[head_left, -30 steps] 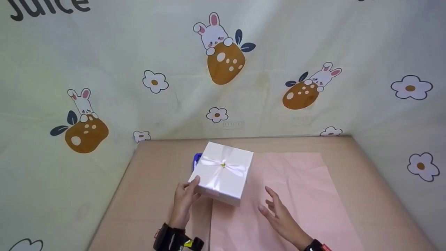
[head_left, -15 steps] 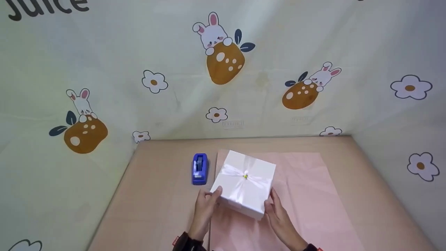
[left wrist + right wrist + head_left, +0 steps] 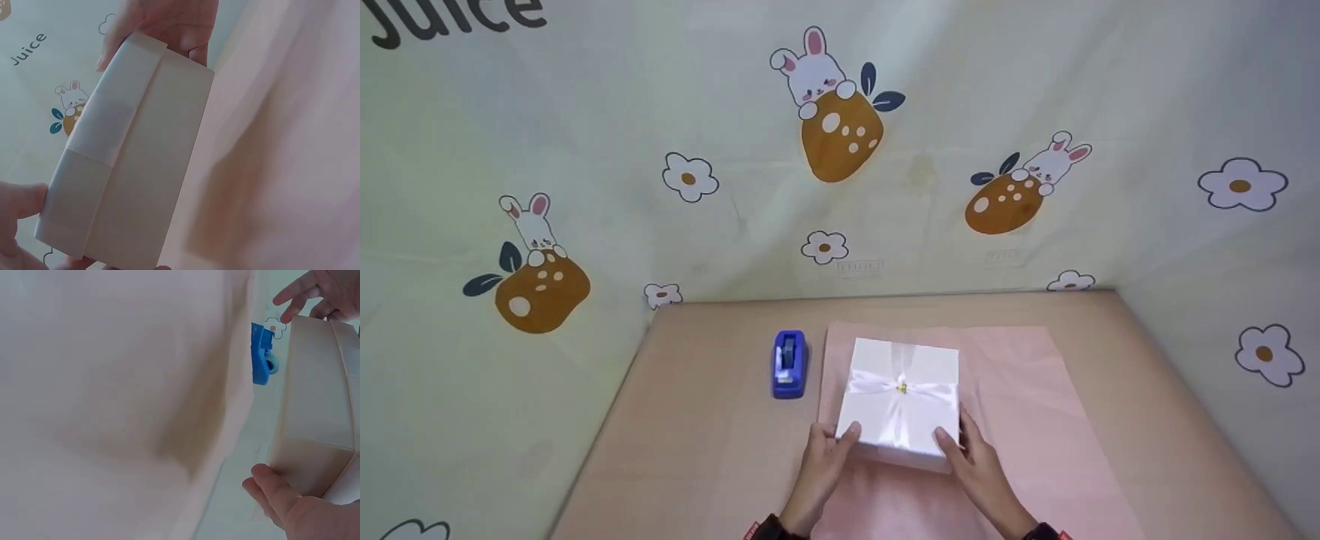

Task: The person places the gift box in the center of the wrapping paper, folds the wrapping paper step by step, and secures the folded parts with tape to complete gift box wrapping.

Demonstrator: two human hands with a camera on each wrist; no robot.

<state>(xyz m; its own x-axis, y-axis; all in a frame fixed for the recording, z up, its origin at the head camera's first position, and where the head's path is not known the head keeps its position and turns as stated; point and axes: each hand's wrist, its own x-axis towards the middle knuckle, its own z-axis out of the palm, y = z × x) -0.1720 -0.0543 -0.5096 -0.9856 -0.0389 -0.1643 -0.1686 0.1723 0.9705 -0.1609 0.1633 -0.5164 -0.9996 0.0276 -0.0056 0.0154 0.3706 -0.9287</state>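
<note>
A white gift box with a white ribbon bow and a small yellow-green centre is held over the pink paper. My left hand grips its near left corner, thumb on the lid. At the near right corner my right hand holds it too, thumb on top and fingers along the side. In the left wrist view the box's side and lid edge show, with a shadow on the paper beneath. The right wrist view shows the box's underside corner raised off the paper, my right fingers against it.
Pink wrapping paper lies on the tan tabletop. A blue tape dispenser stands just left of the paper. A printed curtain with rabbits and flowers encloses the back and sides.
The box has moved right and nearer, over the pink paper, and turned straighter. My right hand, apart from it a second ago, has taken hold. The tape dispenser has come into full view.
</note>
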